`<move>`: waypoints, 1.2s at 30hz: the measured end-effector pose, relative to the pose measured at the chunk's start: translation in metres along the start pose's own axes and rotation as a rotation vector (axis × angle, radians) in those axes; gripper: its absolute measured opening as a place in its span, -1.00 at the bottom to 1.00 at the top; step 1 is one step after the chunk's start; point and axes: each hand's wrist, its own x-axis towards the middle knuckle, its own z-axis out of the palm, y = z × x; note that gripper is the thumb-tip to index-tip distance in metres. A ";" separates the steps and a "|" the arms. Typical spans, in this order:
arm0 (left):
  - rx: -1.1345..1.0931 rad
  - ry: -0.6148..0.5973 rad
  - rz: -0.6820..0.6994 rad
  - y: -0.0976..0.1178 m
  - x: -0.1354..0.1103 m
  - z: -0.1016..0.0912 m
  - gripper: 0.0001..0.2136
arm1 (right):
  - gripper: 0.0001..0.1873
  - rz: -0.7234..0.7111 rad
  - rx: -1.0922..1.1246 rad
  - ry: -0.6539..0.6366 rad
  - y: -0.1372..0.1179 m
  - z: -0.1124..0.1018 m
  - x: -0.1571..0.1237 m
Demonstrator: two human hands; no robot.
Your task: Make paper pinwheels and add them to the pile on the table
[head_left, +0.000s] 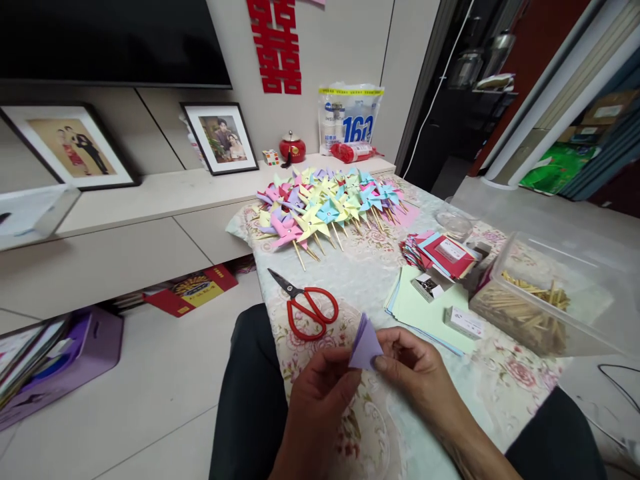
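Observation:
A small folded purple paper (pixel 365 343) is held low over the near edge of the table. My left hand (pixel 320 393) pinches its lower left side with curled fingers. My right hand (pixel 420 370) pinches its right side, thumb pressed on the paper. Red-handled scissors (pixel 307 305) lie shut on the floral tablecloth (pixel 370 267) just beyond my hands. A pile of finished paper pinwheels (pixel 330 203) on wooden sticks covers the far end of the table.
To the right lie a stack of pale green paper sheets (pixel 425 310), a stack of coloured paper squares (pixel 440 253), small boxes (pixel 465 322) and a clear plastic tub of wooden sticks (pixel 530 313). A low cabinet with framed photos (pixel 220 137) stands at left.

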 end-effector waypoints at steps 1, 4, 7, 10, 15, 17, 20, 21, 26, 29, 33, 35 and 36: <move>-0.076 0.013 -0.031 0.000 -0.001 0.003 -0.76 | -0.68 0.010 0.019 -0.018 0.000 0.004 0.000; -0.218 0.052 -0.059 0.002 -0.002 0.008 -0.77 | -0.69 0.029 0.005 -0.035 0.000 0.014 0.001; -0.280 0.129 -0.064 0.010 -0.001 0.006 -0.75 | -0.67 0.047 -0.025 -0.149 -0.005 0.015 0.004; -0.292 0.198 -0.075 0.018 -0.001 0.000 -0.72 | -0.67 0.046 -0.128 -0.272 -0.011 0.009 0.017; -0.212 0.096 -0.107 0.019 -0.006 -0.003 -0.75 | -0.81 -0.298 -0.666 -0.202 -0.015 0.020 0.064; -0.151 0.002 -0.116 0.016 -0.008 0.000 -0.80 | -0.80 -0.422 -0.836 -0.235 -0.012 0.035 0.081; -0.096 -0.140 -0.133 0.012 -0.009 0.000 -0.83 | -0.73 -0.438 -1.063 -0.272 -0.006 0.058 0.094; -0.100 -0.166 -0.120 0.012 -0.009 -0.001 -0.83 | -0.70 -0.410 -1.132 -0.272 -0.004 0.064 0.096; -0.164 -0.239 -0.022 0.014 -0.005 -0.010 -0.85 | -0.71 -0.270 -1.358 -0.324 -0.010 0.068 0.090; -0.198 -0.292 -0.077 0.016 -0.002 -0.013 -0.86 | -0.69 -0.231 -1.360 -0.356 -0.020 0.053 0.081; -0.203 -0.307 -0.138 0.019 0.003 -0.013 -0.83 | -0.77 -0.107 -1.020 -0.300 -0.026 0.019 0.063; -0.220 -0.299 -0.132 0.023 0.007 -0.013 -0.82 | -0.72 0.007 -0.648 -0.244 -0.023 0.000 0.052; -0.233 -0.290 -0.126 0.026 0.010 -0.013 -0.81 | -0.64 0.062 -0.451 -0.200 -0.021 -0.009 0.046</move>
